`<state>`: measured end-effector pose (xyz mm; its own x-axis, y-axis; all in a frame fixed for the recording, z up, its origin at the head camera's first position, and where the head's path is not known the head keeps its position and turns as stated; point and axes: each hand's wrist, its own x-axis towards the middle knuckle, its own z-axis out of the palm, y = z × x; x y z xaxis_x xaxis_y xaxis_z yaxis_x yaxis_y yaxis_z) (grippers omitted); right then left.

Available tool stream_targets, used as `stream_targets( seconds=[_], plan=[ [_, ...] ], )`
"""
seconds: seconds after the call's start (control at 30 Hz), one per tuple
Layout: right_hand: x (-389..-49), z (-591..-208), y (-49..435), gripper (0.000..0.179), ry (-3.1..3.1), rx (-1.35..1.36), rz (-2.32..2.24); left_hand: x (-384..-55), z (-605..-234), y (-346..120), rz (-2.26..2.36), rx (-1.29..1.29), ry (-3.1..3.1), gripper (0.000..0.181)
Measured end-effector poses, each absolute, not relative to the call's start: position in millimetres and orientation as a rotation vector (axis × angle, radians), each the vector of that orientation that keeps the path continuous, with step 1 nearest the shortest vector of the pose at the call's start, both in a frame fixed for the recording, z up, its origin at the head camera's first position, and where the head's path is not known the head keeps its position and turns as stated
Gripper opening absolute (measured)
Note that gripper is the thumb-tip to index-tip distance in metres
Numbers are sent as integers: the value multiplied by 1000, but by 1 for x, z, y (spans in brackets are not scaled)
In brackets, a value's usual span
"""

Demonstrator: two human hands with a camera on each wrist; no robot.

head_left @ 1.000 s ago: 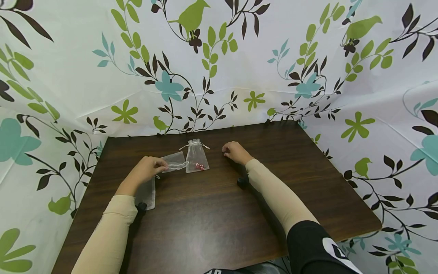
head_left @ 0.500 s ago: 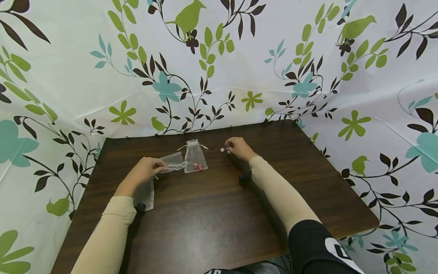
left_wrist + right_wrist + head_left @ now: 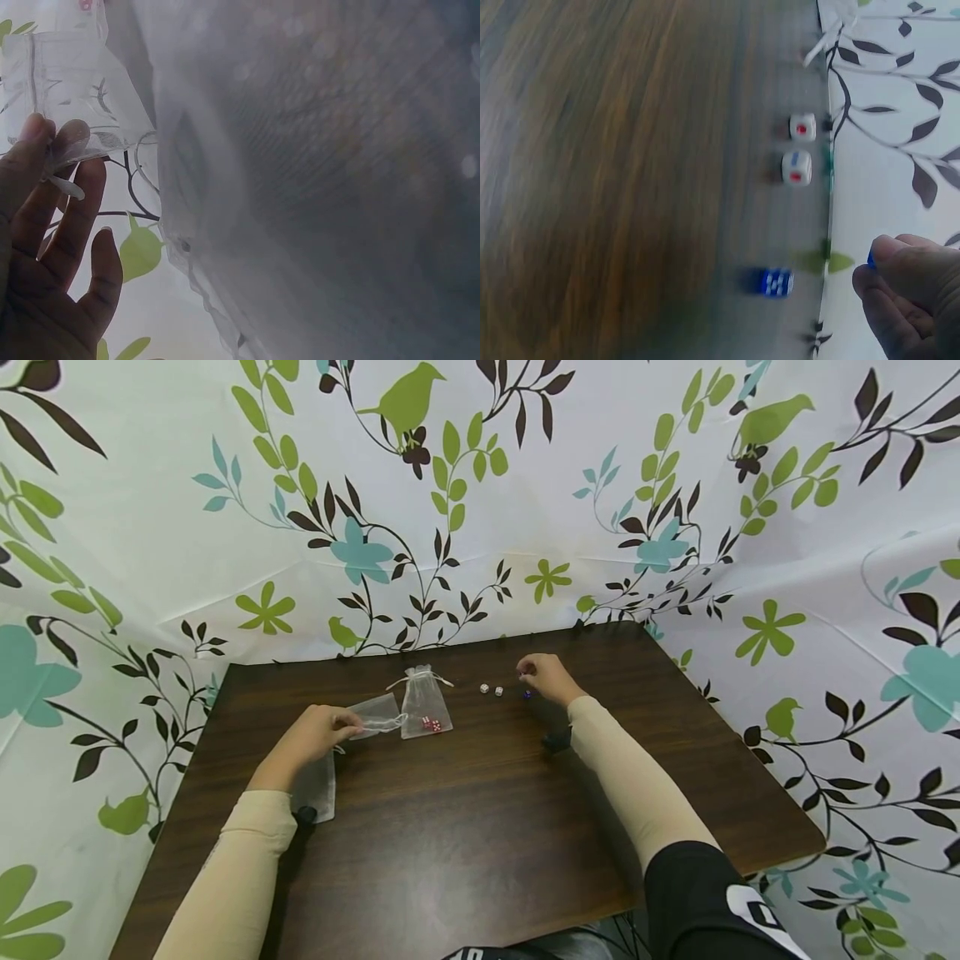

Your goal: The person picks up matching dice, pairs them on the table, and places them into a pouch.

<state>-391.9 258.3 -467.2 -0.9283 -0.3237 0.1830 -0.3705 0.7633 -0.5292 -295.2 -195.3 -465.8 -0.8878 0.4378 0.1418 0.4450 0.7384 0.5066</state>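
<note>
My left hand [image 3: 318, 731] pinches the edge of a sheer white drawstring pouch [image 3: 378, 712] near its cord. In the left wrist view, thumb and fingertips meet on the pouch [image 3: 67, 90]. My right hand [image 3: 551, 677] is raised slightly over the table's far side, pinching a blue die that shows as a sliver [image 3: 871, 259] between thumb and finger. Another blue die [image 3: 778, 282] lies on the table nearby. To its left sit two white dice [image 3: 491, 691]. A second pouch [image 3: 424, 697], its cord tied, holds red dice [image 3: 432, 724].
A third sheer pouch [image 3: 318, 789] lies beneath my left forearm; it blurs across much of the left wrist view. The dark wooden table [image 3: 450, 835] ends at a patterned curtain [image 3: 480, 510] behind and at both sides.
My right hand has moved right along the far side. Two white dice, hidden at first, now lie uncovered, and a blue die has come into sight. My left hand keeps its hold on the pouch.
</note>
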Motion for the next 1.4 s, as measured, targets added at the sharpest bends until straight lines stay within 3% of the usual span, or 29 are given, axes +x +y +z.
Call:
stream_targets(
  seconds=[0.47, 1.4],
  plan=[
    [-394, -481, 282, 15, -2988, 507, 743, -296, -468, -198, -856, -736, -2913, 9],
    [-392, -492, 276, 22, -3072, 578, 680, -296, -468, -196, -872, -725, -2924, 9]
  ],
)
